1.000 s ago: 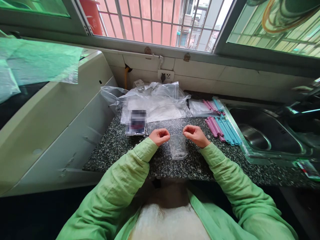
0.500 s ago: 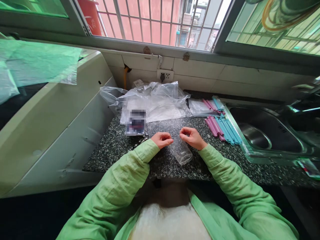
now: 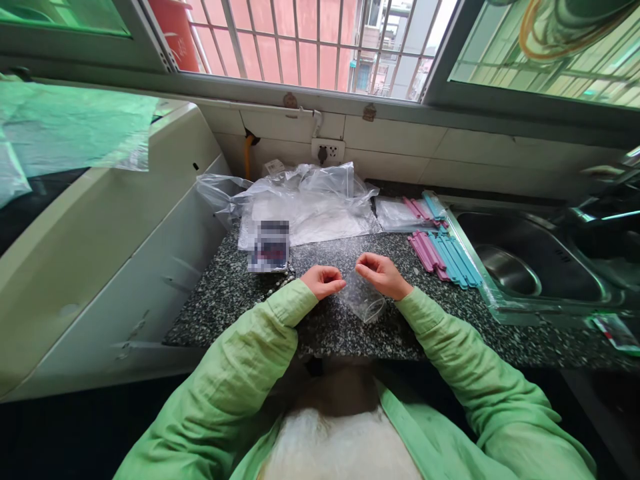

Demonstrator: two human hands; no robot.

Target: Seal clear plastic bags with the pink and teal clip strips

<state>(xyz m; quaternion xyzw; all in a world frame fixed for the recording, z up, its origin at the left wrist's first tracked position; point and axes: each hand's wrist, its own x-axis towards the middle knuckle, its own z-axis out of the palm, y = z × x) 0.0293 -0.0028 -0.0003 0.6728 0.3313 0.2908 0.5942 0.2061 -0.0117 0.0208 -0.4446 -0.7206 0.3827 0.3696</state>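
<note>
Centre of frame: small clear plastic bag (image 3: 364, 301), thin and crinkled, lay on the speckled granite counter (image 3: 235, 293), just beside our right hand (image 3: 381, 275), whose fingertips pinched its upper edge. Left hand (image 3: 323, 281) was loosely curled; whether it touched the bag, we couldn't tell. Pink & blue sealing sticks (image 3: 445, 252) lay right of centre, near the steel sink (image 3: 530, 267); counter's near edge sat just below the bag.

Soft daylight enters through the barred window (image 3: 320, 47) — bright, faint shadows. Wide-angle bending warps the edges; a pixelated patch (image 3: 271, 245) sits on the speckled counter (image 3: 240, 293).
</note>
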